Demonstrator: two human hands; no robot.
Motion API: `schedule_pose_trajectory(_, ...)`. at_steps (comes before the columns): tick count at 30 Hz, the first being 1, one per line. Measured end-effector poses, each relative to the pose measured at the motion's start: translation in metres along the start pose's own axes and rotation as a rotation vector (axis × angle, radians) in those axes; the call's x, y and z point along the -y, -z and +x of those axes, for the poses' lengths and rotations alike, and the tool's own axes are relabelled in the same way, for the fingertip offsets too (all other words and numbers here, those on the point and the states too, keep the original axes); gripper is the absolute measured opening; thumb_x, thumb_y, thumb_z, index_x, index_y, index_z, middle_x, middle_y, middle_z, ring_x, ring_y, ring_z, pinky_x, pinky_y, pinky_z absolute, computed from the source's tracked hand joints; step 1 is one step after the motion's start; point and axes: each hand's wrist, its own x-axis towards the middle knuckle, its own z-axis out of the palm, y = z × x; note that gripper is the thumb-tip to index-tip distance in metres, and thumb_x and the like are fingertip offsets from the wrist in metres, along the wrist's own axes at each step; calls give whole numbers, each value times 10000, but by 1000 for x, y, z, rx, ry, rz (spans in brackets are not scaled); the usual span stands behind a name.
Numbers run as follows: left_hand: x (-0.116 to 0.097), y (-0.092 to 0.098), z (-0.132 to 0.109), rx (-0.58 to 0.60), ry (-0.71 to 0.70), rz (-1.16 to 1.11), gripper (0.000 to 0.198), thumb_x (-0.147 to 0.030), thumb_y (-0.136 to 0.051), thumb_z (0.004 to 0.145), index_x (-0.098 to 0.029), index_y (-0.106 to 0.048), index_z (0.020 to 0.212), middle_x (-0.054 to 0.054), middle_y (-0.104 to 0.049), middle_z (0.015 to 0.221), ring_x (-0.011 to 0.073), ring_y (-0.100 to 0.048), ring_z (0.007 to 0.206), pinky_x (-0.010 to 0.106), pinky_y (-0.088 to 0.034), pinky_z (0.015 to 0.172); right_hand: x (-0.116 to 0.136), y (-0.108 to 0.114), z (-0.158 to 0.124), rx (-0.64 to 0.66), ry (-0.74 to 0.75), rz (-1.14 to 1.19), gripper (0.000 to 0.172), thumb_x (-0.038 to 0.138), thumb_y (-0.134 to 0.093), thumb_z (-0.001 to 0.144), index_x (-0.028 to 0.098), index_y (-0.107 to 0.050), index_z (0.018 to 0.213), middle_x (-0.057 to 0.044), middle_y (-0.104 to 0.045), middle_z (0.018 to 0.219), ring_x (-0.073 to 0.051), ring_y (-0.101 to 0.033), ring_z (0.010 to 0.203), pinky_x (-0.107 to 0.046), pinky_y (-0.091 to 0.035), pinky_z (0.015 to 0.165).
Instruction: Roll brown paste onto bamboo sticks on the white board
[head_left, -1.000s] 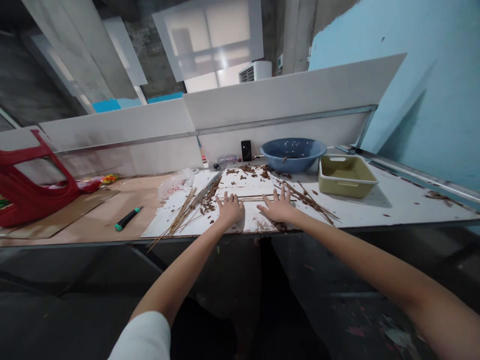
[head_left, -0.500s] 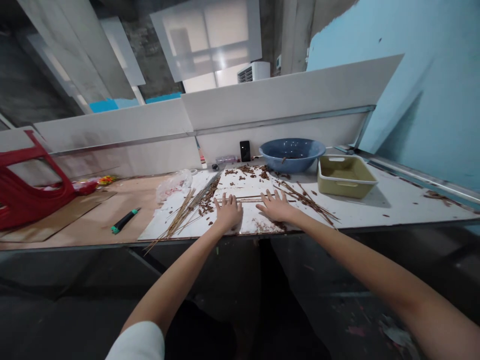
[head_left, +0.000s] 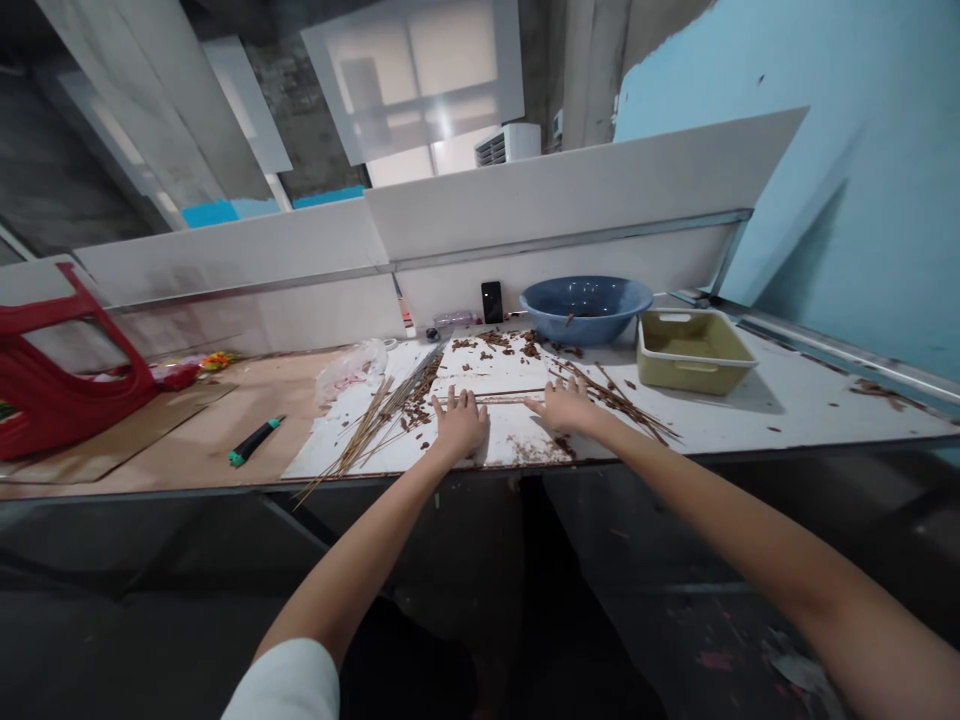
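Note:
My left hand (head_left: 460, 424) lies flat on the white board (head_left: 495, 440), fingers stretched forward and apart. My right hand (head_left: 564, 410) rests palm down beside it, fingers spread. Both sets of fingertips touch a thin stick (head_left: 499, 397) lying crosswise on the board. A bundle of long thin sticks (head_left: 373, 424) lies to the left of my left hand. More sticks and brown bark scraps (head_left: 616, 400) lie to the right of my right hand.
A blue bowl (head_left: 585, 306) and a yellow-green tray (head_left: 691, 350) stand at the back right. A black phone (head_left: 492, 301) leans on the partition. A green-tipped knife (head_left: 256, 439), a plastic bag (head_left: 349, 369) and a red chair (head_left: 60, 366) are to the left.
My right hand has slid slightly to the right and forward along the stick. My left hand stays almost where it was.

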Motion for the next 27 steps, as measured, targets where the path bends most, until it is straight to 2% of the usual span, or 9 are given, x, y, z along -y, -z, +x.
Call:
schedule_pose_trajectory(4, 4, -2, 0, 2, -5, -18, 707, -432, -224, 1138, -177, -383, 1778, 114, -352, 1857, 398, -91, 1771, 754, -56, 1394, -10, -14, -5, 39, -56, 11, 1091, 815, -269, 1068, 15, -161, 1802, -344, -202, 1847, -520, -44, 1739, -688, -58, 1377)
schedule_pose_trajectory(9, 2, -6, -1, -50, -6, -39, 704, -406, -245, 1133, -152, -388, 1774, 139, -366, 1848, 387, -109, 1770, 736, -57, 1401, -22, -24, -14, 29, 26, 40, 1040, 797, -286, 1075, 95, -121, 1825, -275, -188, 1875, -514, 14, 1743, -704, -80, 1370)
schedule_pose_trajectory(12, 1, -9, 1, -73, 5, -69, 701, -388, -245, 1128, -162, -391, 1776, 122, -352, 1856, 379, -84, 1774, 722, -53, 1407, -30, -28, -19, -16, 4, 41, 1009, 790, -331, 1079, 110, -210, 1813, -268, -184, 1880, -532, 3, 1738, -704, -120, 1362)
schedule_pose_trajectory(16, 2, -11, 7, -79, 14, -96, 711, -383, -242, 1122, -158, -378, 1783, 109, -318, 1869, 380, -46, 1776, 728, -44, 1405, -37, -28, -24, -91, 2, 44, 822, 691, -302, 1125, 159, -430, 1739, -226, -178, 1893, -527, -27, 1737, -708, -134, 1354)
schedule_pose_trajectory(19, 1, -8, 16, -82, 2, -71, 714, -385, -250, 1121, -141, -382, 1779, 125, -338, 1860, 382, -59, 1775, 738, -25, 1400, -38, -27, -23, -135, -12, 48, 759, 646, -278, 1142, 198, -471, 1724, -204, -180, 1898, -527, -24, 1737, -725, -120, 1347)
schedule_pose_trajectory(24, 2, -3, 27, -116, -38, -19, 683, -359, -259, 1123, -150, -448, 1744, 145, -372, 1846, 356, -100, 1775, 710, -19, 1408, -39, -25, -10, -109, -32, 68, 780, 669, -275, 1133, 222, -427, 1753, -205, -141, 1905, -544, -38, 1731, -747, -131, 1335)
schedule_pose_trajectory(27, 4, -5, 29, -125, -27, -12, 682, -368, -283, 1124, -156, -431, 1754, 137, -317, 1870, 358, -62, 1779, 680, -62, 1418, -40, -24, 0, -161, -108, 75, 851, 629, -274, 1126, 142, -204, 1821, -217, -120, 1905, -541, -52, 1729, -730, -171, 1340)
